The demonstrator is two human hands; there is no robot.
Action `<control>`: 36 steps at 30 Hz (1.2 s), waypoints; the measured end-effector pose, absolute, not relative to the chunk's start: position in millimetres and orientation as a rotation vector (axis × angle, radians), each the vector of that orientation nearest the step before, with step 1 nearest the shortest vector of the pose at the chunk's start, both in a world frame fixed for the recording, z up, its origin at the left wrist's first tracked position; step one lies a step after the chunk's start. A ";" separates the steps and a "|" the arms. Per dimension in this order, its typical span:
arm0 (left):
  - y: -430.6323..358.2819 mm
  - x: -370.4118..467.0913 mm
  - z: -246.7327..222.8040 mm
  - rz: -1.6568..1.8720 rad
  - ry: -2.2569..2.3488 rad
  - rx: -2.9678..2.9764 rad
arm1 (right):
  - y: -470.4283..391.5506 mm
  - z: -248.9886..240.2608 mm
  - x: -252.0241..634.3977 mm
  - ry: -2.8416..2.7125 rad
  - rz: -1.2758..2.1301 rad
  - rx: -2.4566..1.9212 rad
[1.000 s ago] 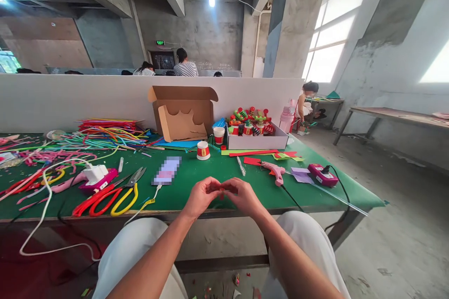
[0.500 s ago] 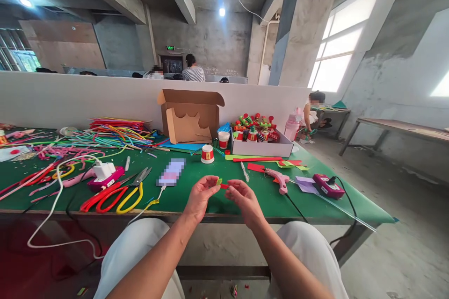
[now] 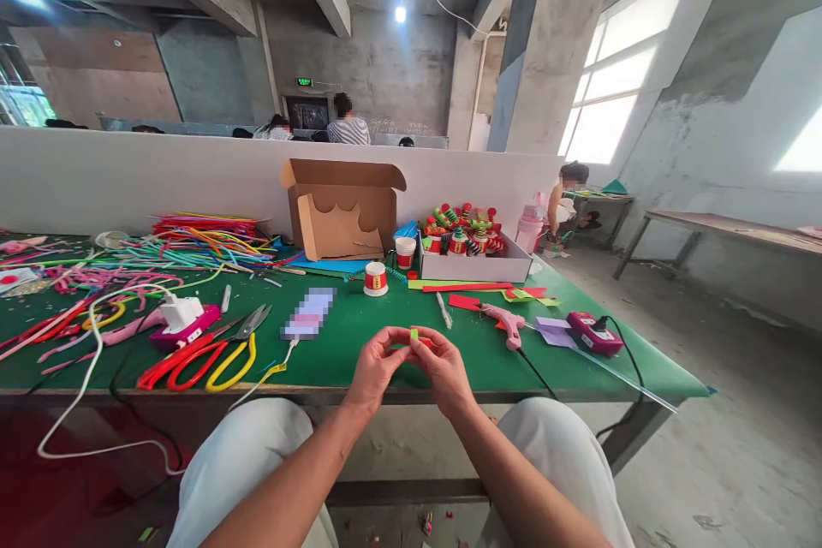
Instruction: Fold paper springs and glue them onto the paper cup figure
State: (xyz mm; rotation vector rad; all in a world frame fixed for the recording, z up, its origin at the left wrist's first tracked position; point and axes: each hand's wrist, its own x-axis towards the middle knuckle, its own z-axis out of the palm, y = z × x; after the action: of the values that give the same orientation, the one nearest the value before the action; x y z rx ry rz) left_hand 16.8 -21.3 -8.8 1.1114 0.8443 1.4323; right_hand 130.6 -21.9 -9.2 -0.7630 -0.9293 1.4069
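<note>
Held piece (image 3: pixel 414 334): lime green, some red. Table (image 3: pixel 353 321): green. Clock directions from piece: 11 o'clock, cup (image 3: pixel 376 280) red and white, carton (image 3: pixel 347 180) plain brown, shirt (image 3: pixel 348 132) grey-and-white stripes; 2 o'clock, box (image 3: pixel 475 269) white; 3 o'clock, glue gun (image 3: pixel 506 320) pink; 9 o'clock, scissors (image 3: pixel 251 351) yellow-handled.

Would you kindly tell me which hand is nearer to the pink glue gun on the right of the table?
The right hand. It is left of the pink glue gun, slightly nearer the camera; the left hand is farther left, with the right hand between.
</note>
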 end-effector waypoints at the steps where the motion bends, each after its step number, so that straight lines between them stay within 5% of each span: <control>1: -21.5 16.1 -7.6 1.421 0.822 1.096 | -21.3 -8.8 131.4 -0.955 1.383 -0.771; 36: -15.9 12.3 -13.3 1.381 0.853 0.934 | -16.5 -12.5 134.5 -1.111 1.274 -0.906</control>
State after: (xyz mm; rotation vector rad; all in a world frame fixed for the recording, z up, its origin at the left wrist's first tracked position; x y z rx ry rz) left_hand 12.3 -15.9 -13.3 0.9341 0.8533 1.3810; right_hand 134.5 -16.5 -12.5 -0.9060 -1.1109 1.2741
